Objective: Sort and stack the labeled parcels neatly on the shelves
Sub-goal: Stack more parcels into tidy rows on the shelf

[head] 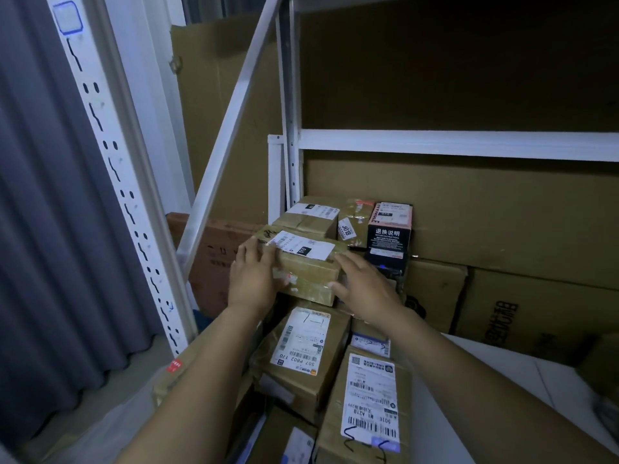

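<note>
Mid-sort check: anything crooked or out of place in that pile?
Yes. Below the held parcel, the 507 parcel and the A218 parcel lie at differing angles, not squared up. Behind it, the small 3018 parcel stands on edge and looks tilted.

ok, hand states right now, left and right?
Left hand: open, fingers flat against the brown parcel.
Right hand: open, pressing the same parcel's other side.
</note>
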